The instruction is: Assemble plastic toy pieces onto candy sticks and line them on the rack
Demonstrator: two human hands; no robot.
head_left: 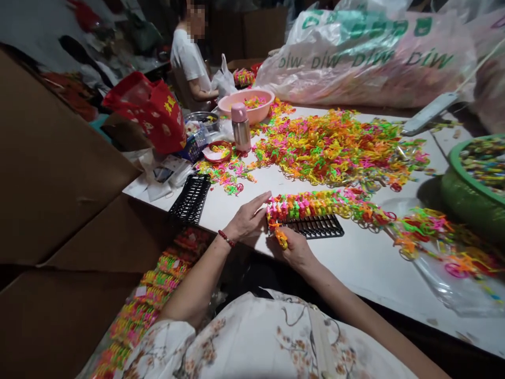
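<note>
A black slotted plastic rack point(324, 226) lies on the table before me, its rear part lined with a row of small bright plastic pieces point(300, 206) in pink, yellow, green and red. My left hand point(246, 218) rests against the rack's left end with its fingers stretched out. At the front left corner, my right hand point(296, 248) pinches a small orange-yellow plastic piece point(281, 238). Its exact shape is partly covered by the fingers. Behind the rack spreads a large heap of similar loose pieces point(327, 147).
Another black rack point(191, 199) lies at the table's left edge. A pink-lidded bottle point(240, 129), a pink basin point(260, 111) and a red bag point(148, 113) stand farther back. A green tub point(467, 181) is at right. Filled rows point(145, 300) lie below left. A person point(191, 63) sits beyond.
</note>
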